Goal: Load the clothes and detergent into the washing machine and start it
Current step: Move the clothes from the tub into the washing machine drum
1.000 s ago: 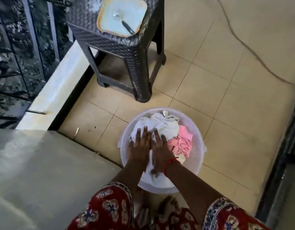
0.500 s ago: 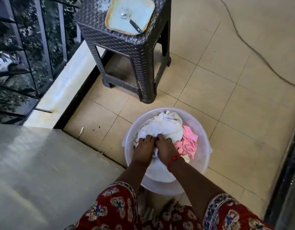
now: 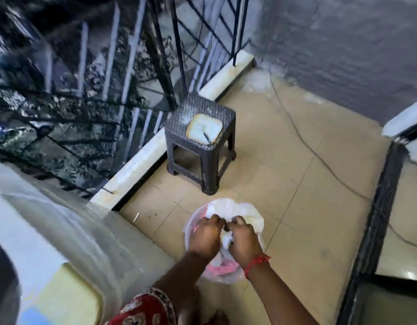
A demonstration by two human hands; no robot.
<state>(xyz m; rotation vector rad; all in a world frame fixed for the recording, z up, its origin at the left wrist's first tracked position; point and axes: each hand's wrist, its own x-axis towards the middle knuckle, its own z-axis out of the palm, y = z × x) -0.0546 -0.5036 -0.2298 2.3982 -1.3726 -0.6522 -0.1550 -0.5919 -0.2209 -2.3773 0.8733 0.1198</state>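
Both hands, flat a second ago, now grip the clothes (image 3: pixel 240 213) in the tub (image 3: pixel 188 227), at 6 o'clock from the stool (image 3: pixel 202 160): left hand (image 3: pixel 206 235), right hand (image 3: pixel 244 240); loading begins.

Red patterned garment (image 3: pixel 144 309) with a paisley-like border; red thread band (image 3: pixel 256 263) round the right wrist; forearms bare.

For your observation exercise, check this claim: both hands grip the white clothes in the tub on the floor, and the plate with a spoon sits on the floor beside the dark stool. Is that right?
Not quite. The head view shows the plate resting on top of the dark stool, not on the floor. The rest holds: the left hand and right hand grip the white clothes in the tub.
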